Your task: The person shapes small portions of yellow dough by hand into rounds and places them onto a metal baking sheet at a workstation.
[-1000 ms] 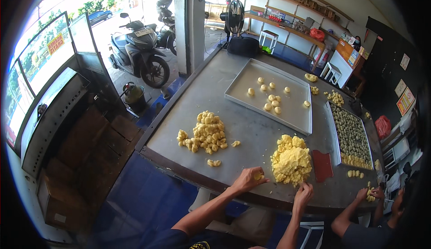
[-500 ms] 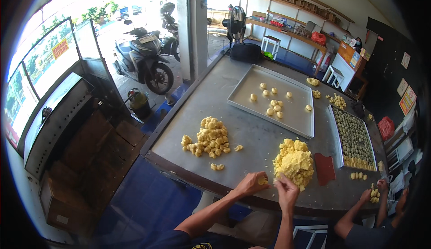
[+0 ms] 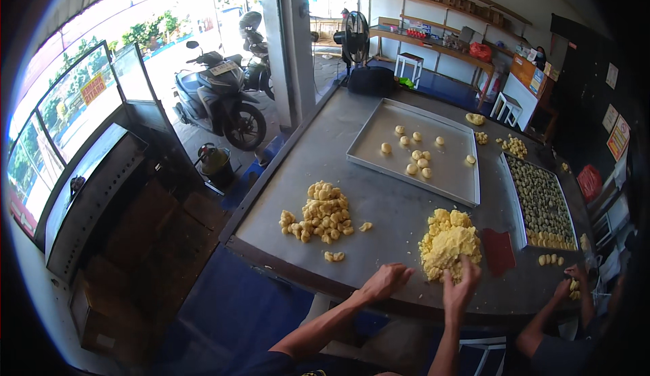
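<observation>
Two hands: right hand (image 3: 460, 286) on dough mound (image 3: 448, 242), left hand (image 3: 386, 281) on table (image 3: 386, 206).

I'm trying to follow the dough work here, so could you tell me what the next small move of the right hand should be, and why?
Probably pinch a small lump off the yellow dough mound. The right hand rests its fingers on the mound's near edge, while the left hand lies on the metal table beside it, and a pile of shaped pieces sits further left.

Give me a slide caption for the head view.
Right hand digs into yellow dough mound; left hand rests on metal table.
</observation>
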A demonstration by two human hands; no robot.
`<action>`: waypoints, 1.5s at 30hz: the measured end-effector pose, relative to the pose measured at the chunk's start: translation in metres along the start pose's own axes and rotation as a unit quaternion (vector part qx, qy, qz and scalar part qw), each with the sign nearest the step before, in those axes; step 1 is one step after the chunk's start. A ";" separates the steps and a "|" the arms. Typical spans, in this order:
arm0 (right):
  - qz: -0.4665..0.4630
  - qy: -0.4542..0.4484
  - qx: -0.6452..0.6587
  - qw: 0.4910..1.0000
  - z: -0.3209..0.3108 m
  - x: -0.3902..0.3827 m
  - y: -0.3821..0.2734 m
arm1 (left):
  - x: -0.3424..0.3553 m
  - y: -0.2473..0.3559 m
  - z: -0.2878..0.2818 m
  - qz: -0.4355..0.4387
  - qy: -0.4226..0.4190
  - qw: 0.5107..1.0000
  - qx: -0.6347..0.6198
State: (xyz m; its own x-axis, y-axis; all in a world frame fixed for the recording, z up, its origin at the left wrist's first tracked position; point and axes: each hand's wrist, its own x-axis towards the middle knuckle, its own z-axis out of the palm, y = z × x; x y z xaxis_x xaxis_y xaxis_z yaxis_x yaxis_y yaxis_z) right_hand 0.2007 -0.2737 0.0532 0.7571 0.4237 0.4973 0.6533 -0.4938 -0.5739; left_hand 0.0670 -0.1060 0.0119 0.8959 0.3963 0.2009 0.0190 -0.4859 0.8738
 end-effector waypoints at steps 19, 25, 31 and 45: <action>0.038 -0.080 -0.042 0.995 -0.013 -0.028 0.067 | -0.006 -0.010 -0.016 0.094 -0.014 0.963 0.252; 0.058 -0.048 0.010 0.997 -0.009 -0.034 0.070 | -0.005 -0.017 -0.036 0.021 0.024 0.993 0.113; 0.040 -0.039 -0.034 0.998 -0.012 -0.033 0.039 | -0.002 -0.017 -0.045 -0.004 -0.004 0.973 0.233; 0.087 -0.051 0.033 0.994 -0.009 -0.024 0.067 | 0.008 0.000 -0.042 0.067 -0.025 0.928 0.366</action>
State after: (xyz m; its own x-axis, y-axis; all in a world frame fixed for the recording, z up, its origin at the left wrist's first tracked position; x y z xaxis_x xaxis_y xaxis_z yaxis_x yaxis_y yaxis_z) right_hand 0.2262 -0.3238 0.0091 0.8533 0.4121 0.3194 0.5078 -0.5176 -0.6887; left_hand 0.0556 -0.0701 0.0326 0.9309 0.2671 0.2490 0.1869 -0.9343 0.3034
